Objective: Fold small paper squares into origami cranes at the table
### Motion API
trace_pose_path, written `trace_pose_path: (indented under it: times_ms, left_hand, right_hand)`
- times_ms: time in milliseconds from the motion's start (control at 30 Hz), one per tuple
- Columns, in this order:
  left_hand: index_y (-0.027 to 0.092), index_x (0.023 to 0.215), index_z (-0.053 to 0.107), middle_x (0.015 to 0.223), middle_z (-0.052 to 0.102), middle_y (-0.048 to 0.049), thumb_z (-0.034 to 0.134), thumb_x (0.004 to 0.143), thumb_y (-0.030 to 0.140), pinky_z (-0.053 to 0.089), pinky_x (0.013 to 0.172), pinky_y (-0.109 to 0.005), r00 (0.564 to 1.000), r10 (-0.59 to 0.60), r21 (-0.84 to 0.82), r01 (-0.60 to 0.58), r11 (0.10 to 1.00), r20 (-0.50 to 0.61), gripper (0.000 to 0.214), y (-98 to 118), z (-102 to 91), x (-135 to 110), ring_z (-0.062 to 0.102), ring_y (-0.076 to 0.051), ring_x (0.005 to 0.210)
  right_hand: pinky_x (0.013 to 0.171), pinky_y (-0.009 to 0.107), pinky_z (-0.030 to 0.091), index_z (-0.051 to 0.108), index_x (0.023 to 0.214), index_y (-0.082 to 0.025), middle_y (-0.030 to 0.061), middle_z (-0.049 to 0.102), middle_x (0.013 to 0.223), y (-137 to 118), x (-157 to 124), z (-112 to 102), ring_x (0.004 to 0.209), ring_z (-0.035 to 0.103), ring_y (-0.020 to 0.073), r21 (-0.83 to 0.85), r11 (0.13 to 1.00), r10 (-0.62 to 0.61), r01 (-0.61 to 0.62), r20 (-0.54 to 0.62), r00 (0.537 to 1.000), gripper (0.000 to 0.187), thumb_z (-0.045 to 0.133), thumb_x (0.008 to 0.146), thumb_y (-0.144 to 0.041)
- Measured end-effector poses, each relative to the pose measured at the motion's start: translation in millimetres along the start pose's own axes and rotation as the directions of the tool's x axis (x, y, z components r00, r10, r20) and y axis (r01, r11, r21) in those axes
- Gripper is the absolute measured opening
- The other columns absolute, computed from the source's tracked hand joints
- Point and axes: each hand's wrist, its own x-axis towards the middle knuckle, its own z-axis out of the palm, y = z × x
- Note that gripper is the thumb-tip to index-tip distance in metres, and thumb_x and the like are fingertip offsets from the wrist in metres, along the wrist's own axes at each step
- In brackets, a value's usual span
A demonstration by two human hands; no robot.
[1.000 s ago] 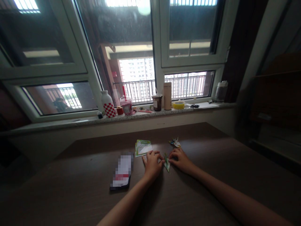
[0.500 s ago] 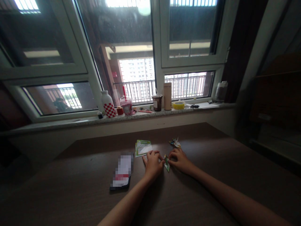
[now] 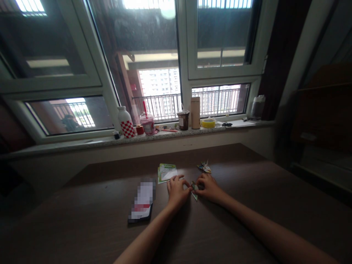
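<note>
A small folded paper piece [image 3: 195, 190], green and white, lies on the dark wooden table [image 3: 96, 227] between my two hands. My left hand [image 3: 177, 191] presses on its left side with curled fingers. My right hand [image 3: 209, 187] pinches its right side, fingers closed on the paper. Just beyond my right hand sits a finished folded paper figure [image 3: 204, 167]. A small stack of green-edged paper sheets [image 3: 166, 172] lies just beyond my left hand.
A phone [image 3: 142, 201] lies on the table left of my left arm. The window sill [image 3: 82, 142] holds a red-checked bottle [image 3: 125, 122], a pink drink cup [image 3: 147, 123], a dark cup [image 3: 183, 120], a tall beige flask [image 3: 195, 112] and a yellow tape roll [image 3: 208, 123].
Both hands have drawn slightly closer together over the folded paper piece, which now shows less between them. Nothing else has moved.
</note>
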Motion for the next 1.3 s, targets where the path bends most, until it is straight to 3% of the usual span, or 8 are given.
trace_pose_path:
  times_ms: [167,367,533,767,1033,1100,1200,1300]
  left_hand:
    - [0.028,0.077,0.074,0.135,0.058,0.0014,0.069,0.075,0.030,0.027,0.110,-0.043,1.000,-0.007,-0.004,0.007,1.000,0.003,0.006,1.2,-2.5,0.3,0.041,-0.027,0.129]
    - [0.028,0.077,0.074,0.134,0.059,0.0015,0.069,0.075,0.030,0.027,0.111,-0.043,1.000,-0.001,-0.015,0.001,1.000,-0.006,0.006,1.9,-2.6,-1.0,0.041,-0.027,0.128]
    - [0.028,0.080,0.074,0.133,0.059,0.0005,0.068,0.076,0.029,0.027,0.111,-0.042,1.000,-0.006,-0.025,0.006,1.000,-0.009,0.007,3.1,-2.3,-2.7,0.039,-0.026,0.129]
    - [0.027,0.080,0.073,0.133,0.059,-0.0002,0.069,0.076,0.029,0.028,0.110,-0.040,1.000,-0.001,-0.028,0.001,1.000,-0.008,0.006,2.9,-2.0,-2.5,0.039,-0.025,0.129]
    - [0.027,0.081,0.073,0.131,0.060,0.0008,0.068,0.078,0.028,0.027,0.111,-0.041,1.000,0.014,-0.013,-0.014,1.000,-0.001,0.006,3.8,-4.0,-3.5,0.041,-0.025,0.128]
    - [0.028,0.081,0.073,0.130,0.061,0.0014,0.067,0.078,0.029,0.027,0.111,-0.041,1.000,0.020,-0.010,-0.020,1.000,0.004,0.007,2.9,-3.3,-3.2,0.041,-0.024,0.128]
    - [0.029,0.082,0.073,0.130,0.061,0.0020,0.067,0.079,0.030,0.027,0.111,-0.041,1.000,0.030,-0.006,-0.030,1.000,0.006,0.007,1.4,-1.8,-2.7,0.041,-0.024,0.127]
    - [0.029,0.081,0.073,0.130,0.061,0.0024,0.067,0.079,0.031,0.027,0.110,-0.042,0.999,0.039,-0.013,-0.039,0.999,0.004,0.007,0.7,-1.0,-2.6,0.041,-0.024,0.127]
  right_hand:
    - [0.088,0.040,0.043,0.067,0.077,-0.019,0.0080,0.063,0.099,-3.2,-0.6,-0.3,0.101,0.055,0.0271,-0.041,0.999,-0.007,0.007,-0.002,1.000,0.032,0.076,0.074,-0.050]
    - [0.089,0.039,0.042,0.067,0.080,-0.019,0.0070,0.061,0.102,-7.9,0.9,-4.2,0.103,0.054,0.0271,-0.064,0.998,0.019,-0.016,0.035,0.999,0.032,0.080,0.070,-0.047]
    - [0.092,0.038,0.040,0.067,0.085,-0.020,0.0067,0.060,0.106,-8.9,1.2,-12.3,0.106,0.053,0.0262,-0.044,0.999,0.008,-0.003,0.104,0.995,0.033,0.083,0.066,-0.043]
    - [0.094,0.038,0.041,0.066,0.097,-0.021,0.0062,0.056,0.112,-4.0,-2.1,-18.9,0.109,0.051,0.0264,0.010,1.000,-0.020,0.018,0.188,0.982,0.049,0.086,0.059,-0.045]
    - [0.096,0.038,0.041,0.065,0.099,-0.022,0.0056,0.056,0.113,-0.8,-7.2,-20.4,0.109,0.051,0.0255,0.066,0.996,-0.065,0.054,0.183,0.981,0.052,0.086,0.058,-0.046]
    - [0.096,0.038,0.041,0.066,0.098,-0.022,0.0054,0.057,0.112,2.1,-6.9,-18.1,0.109,0.052,0.0253,0.086,0.995,-0.064,0.051,0.162,0.985,0.048,0.084,0.061,-0.047]
    - [0.096,0.037,0.041,0.069,0.091,-0.022,0.0056,0.061,0.106,7.6,-4.0,-13.5,0.107,0.054,0.0240,0.135,0.990,-0.059,0.045,0.106,0.993,0.028,0.071,0.079,-0.046]
    - [0.092,0.036,0.043,0.071,0.082,-0.020,0.0060,0.065,0.098,11.8,-0.1,-9.4,0.101,0.058,0.0226,0.167,0.986,-0.042,0.030,0.070,0.997,0.022,0.061,0.088,-0.039]
